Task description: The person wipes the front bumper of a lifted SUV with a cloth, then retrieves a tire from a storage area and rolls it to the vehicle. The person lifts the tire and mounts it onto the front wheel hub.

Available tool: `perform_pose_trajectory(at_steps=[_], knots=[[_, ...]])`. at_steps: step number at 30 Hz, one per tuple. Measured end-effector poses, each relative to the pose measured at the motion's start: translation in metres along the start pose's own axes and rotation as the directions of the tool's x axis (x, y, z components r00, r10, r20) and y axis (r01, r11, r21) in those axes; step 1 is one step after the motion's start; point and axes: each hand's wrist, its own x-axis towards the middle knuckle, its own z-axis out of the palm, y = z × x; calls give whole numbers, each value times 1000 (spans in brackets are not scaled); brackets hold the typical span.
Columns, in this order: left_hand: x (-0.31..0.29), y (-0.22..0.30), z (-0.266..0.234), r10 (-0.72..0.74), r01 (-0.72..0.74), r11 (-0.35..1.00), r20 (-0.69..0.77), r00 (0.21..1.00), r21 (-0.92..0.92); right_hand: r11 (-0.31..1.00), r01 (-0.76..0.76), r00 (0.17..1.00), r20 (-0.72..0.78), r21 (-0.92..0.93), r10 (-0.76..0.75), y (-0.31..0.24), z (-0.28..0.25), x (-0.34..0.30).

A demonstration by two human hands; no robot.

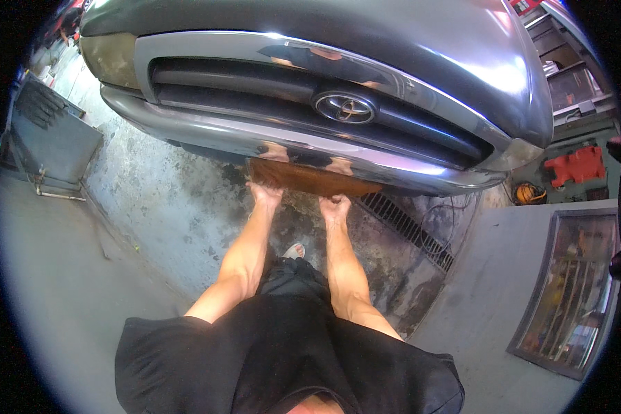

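Observation:
Both my arms reach forward to the front of a dark grey car with a chrome-edged grille [241, 86]. A long, flat brown panel [310, 181], wood-like in colour, lies along the lower edge of the shiny bumper [214, 127]. My left hand [265, 194] grips its lower edge near the left end. Right of the panel's middle, my right hand [334, 207] holds the same edge. The fingers are partly hidden by the panel. Whether the panel is fixed to the bumper, I cannot tell.
A slotted floor drain [410, 231] runs at the right, with a thin cable [448, 221] beside it. A grey metal cabinet [55, 134] stands at left. Toward the right are a red tool case [576, 165], an orange coiled cord [529, 193] and a framed window [566, 290].

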Motion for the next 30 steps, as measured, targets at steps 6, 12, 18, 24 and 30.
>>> perform_pose_trajectory(at_steps=[6, 12, 18, 24, 30], knots=[[-6, -1, 8, -85, 77, 983, -42, 995, -167, 995, -28, 999, -21, 94, 30, -4, -2, -2], [-28, 3, 18, -75, 76, 997, 25, 997, -30, 998, -46, 988, 144, -35, 51, -7, -9, 0], [-25, 6, 7, -94, 90, 995, 123, 988, 36, 992, -107, 977, 175, -74, 118, -9, -12, 2], [-10, -9, 11, 12, -10, 992, 20, 1000, -126, 996, -87, 990, 106, -24, 89, -9, -7, -1], [-2, -12, 1, -7, 8, 998, 15, 1000, -70, 974, -162, 984, 49, -158, 171, -13, -6, -2]])
